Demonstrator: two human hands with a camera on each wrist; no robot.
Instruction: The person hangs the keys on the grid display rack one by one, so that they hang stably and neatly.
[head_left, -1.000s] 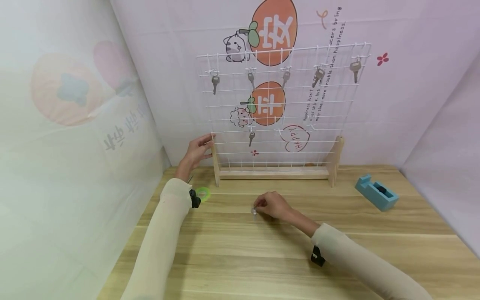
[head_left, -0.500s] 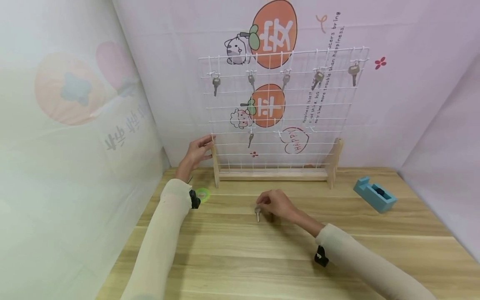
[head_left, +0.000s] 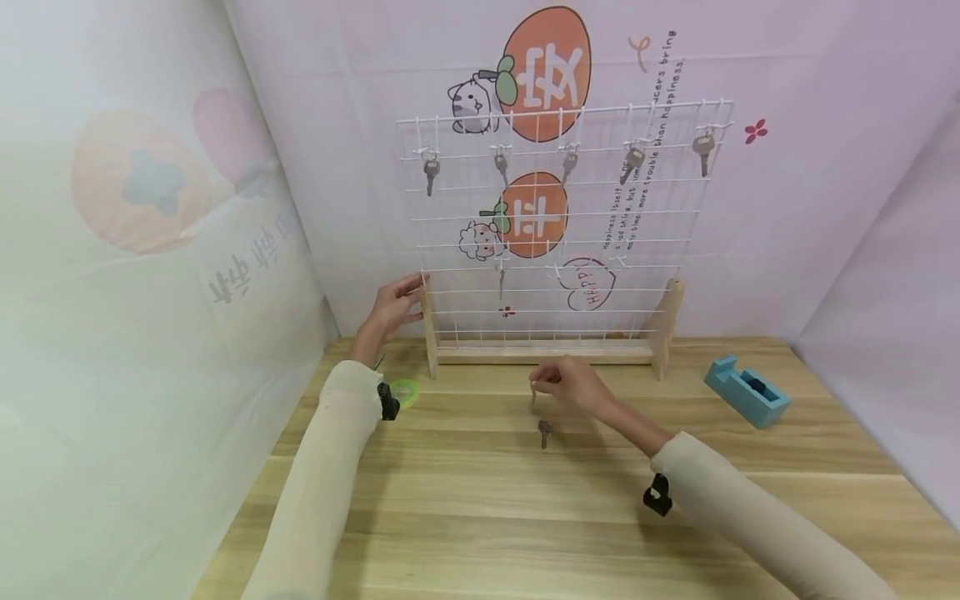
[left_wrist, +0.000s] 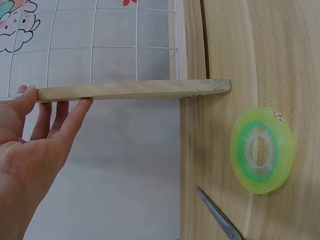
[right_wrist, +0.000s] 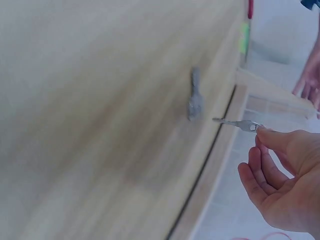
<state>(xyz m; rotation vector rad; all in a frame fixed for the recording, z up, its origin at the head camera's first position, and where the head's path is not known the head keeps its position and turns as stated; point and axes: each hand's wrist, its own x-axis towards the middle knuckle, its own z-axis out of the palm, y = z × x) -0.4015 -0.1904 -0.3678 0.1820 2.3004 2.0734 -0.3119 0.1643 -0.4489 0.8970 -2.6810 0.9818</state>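
My left hand [head_left: 393,307] grips the left wooden post [left_wrist: 135,90] of a white wire grid rack [head_left: 555,221], thumb and fingertips at its upper end. Low over the table in front of the rack, my right hand [head_left: 576,385] pinches a small metal key [right_wrist: 242,125] by its bow, between thumb and forefinger, blade pointing down. A second, darker key [head_left: 544,432] lies on the wood below that hand; it is blurred in the right wrist view. Several keys, such as the leftmost key [head_left: 431,175], hang on hooks along the grid's upper part, and one key [head_left: 502,282] hangs lower.
A green tape roll [left_wrist: 262,150] and scissors [left_wrist: 220,215] lie on the table by the left post. A blue tape dispenser [head_left: 747,392] stands at the right. Printed cloth [head_left: 825,50] surrounds the wooden table [head_left: 450,517].
My right hand has moved right and towards the rack, carrying the pinched key. The dark key on the table now shows below it. My left hand stays on the post.
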